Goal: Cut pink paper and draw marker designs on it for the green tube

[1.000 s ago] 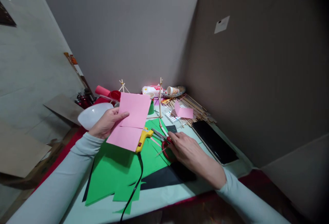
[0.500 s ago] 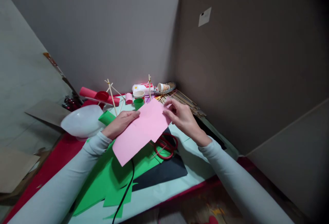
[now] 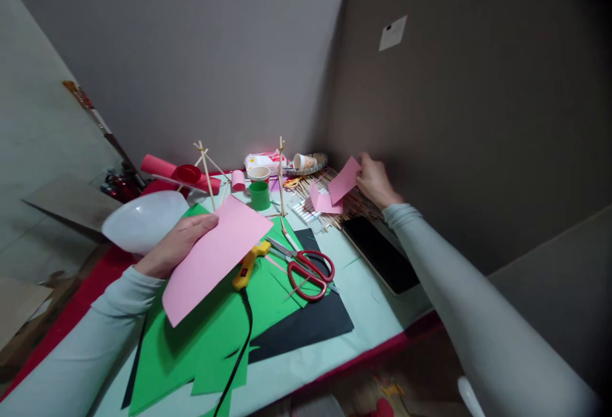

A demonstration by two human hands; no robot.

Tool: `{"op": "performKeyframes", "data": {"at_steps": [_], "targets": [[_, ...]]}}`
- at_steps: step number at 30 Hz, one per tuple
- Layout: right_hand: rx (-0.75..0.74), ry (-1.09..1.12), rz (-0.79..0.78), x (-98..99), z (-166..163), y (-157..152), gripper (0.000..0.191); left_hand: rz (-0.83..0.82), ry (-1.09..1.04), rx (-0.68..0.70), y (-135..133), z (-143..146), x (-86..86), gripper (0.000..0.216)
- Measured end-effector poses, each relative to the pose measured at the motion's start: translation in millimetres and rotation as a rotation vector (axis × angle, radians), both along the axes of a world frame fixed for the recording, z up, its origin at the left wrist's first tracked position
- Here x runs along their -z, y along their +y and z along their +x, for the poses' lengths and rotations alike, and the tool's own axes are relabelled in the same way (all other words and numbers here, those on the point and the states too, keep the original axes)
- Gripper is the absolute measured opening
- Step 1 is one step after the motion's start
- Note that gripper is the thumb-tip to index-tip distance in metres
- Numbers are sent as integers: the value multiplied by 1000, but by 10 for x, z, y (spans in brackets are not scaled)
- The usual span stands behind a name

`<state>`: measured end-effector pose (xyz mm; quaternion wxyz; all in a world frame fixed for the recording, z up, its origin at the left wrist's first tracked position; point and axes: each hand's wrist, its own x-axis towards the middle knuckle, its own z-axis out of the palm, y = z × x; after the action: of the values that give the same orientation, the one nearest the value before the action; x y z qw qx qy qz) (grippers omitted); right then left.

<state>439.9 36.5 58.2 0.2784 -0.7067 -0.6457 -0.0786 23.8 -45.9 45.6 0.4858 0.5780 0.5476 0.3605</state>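
My left hand point(image 3: 184, 241) grips the upper left edge of a large pink paper sheet point(image 3: 217, 257), thumb on top, holding it tilted above green paper sheets point(image 3: 205, 353). Farther back on the right, my right hand point(image 3: 375, 180) pinches a smaller pink paper piece point(image 3: 345, 180) by its edge. Below it, another pink paper piece point(image 3: 325, 203), bent upward at one side, rests over thin sticks point(image 3: 356, 206) and a row of white pens point(image 3: 306, 210). Between my hands lie red-handled scissors point(image 3: 310, 275), blades partly apart, and a yellow glue gun point(image 3: 248, 264) with a black cord.
A dark-screened tablet point(image 3: 380, 254) lies at the right, black paper point(image 3: 310, 328) under the scissors. Stick frames point(image 3: 282, 175) stand behind, near a green paper ring point(image 3: 259, 195), paper cup point(image 3: 259, 175) and red paper roll point(image 3: 157, 165). A white balloon point(image 3: 143, 219) is at left.
My right hand has left the large sheet and moved right and back, now with a smaller pink piece. My left hand has drawn the large sheet left and nearer, uncovering the scissors and glue gun.
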Motion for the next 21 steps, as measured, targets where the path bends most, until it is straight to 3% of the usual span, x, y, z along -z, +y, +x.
{"op": "performKeyframes", "data": {"at_steps": [2,6,11,14,17,19,21], "targets": [[34,-48,-63,73,-32,103,26,3,22,21,-34,-39,14,61],[27,-163,-124,121,-116,118,38,-5,68,70,-95,-102,36,58],[-115,-234,-81,-61,-442,-102,22,-42,105,137,-150,-198,119,58],[-344,-175,-118,-175,-888,-378,27,-44,117,202,-202,-196,135,56],[-643,-67,-200,-170,-1426,-673,33,-25,127,266,-243,-135,102,53],[-909,220,-342,-104,-1724,-788,37,-4,132,287,-263,-96,71,50],[-992,375,-415,-21,-1900,-816,35,15,136,284,-285,-93,48,45]]}}
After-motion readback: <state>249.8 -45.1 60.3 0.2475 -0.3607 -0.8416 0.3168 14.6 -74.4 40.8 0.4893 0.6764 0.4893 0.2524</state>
